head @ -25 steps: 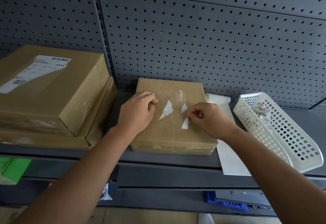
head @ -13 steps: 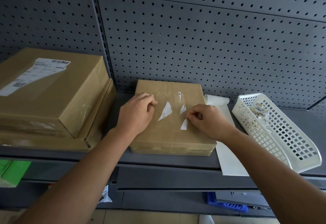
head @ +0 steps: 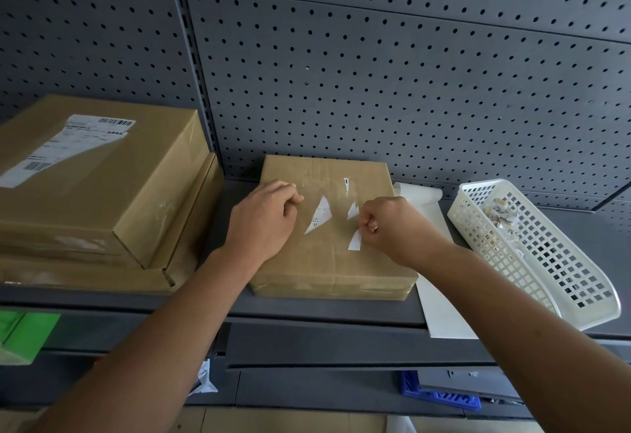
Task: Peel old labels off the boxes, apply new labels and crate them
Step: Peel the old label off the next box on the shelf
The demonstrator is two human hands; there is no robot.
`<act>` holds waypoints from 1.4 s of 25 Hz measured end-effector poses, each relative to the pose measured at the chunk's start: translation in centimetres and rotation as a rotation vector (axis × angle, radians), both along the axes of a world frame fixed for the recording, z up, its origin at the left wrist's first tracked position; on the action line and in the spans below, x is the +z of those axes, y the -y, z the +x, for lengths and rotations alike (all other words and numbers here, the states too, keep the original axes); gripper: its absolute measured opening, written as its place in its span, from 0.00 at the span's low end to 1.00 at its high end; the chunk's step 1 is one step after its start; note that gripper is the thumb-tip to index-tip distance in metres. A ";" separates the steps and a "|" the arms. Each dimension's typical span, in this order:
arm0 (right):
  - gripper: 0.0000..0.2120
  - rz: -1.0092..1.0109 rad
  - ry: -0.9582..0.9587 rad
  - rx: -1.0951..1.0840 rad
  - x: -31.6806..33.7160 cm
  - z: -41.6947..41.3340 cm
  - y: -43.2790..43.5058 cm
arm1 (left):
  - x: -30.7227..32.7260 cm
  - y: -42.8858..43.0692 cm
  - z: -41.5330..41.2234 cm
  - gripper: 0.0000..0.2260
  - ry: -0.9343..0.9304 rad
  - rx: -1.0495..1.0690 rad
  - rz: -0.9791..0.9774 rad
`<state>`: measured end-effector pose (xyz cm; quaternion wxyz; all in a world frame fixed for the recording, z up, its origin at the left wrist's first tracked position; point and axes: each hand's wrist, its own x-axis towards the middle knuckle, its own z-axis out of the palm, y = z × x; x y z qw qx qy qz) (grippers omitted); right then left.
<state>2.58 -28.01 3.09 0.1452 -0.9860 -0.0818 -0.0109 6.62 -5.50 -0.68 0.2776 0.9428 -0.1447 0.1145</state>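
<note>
Little has changed over the last sec. The R hand [head: 392,227] sits at the same spot on the box [head: 327,262], and the low scrap [head: 355,245] lies flat where it was, not lifted. The L hand [head: 263,217] hasn't shifted either. The same four remnants show as before, so the pick at the edge prob. hasn't caught yet. The peel step is stalled on this scrap, not finished.

R hand: fingers curled tight, thumb tip vs. forefinger tip, pinching at the top edge of the low scrap. How much paper is actually caught is too small to tell.
L hand: fingers curled under, knuckles resting on the box top near its left edge, steadying it. Whether anything is inside the fist is hidden.

The box lies flat on the shelf [head: 307,313], between the stack [head: 102,193] on the left and a white sheet [head: 440,309] on the right. It's brown card, taped, w/ a glossy patch where the label was. Left on it:
- big scrap [head: 319,214], w/ some print, mid-top
- small scrap [head: 352,210], just beside the R knuckles
- sliver [head: 346,184] further back
- the low scrap

The stack's top box has its label [head: 68,146] intact, so it's yet to do. The basket [head: 580,299] at far right holds torn bits [head: 502,216]. No new label is on the box, and no crating so far.
</note>
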 end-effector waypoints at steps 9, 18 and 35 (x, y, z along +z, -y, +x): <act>0.06 -0.103 -0.235 0.017 1.7 1.0 -1.0 | 0.0 0.1 0.0 0.11 0.002 0.004 0.012; 0.02 0.174 -0.088 -0.018 0.4 -0.4 1.0 | -0.1 -0.1 0.0 0.09 0.016 -0.005 0.003; 0.06 0.273 -0.268 0.083 2.0 -3.8 1.1 | 0.1 0.0 0.0 0.11 0.006 -0.004 -0.013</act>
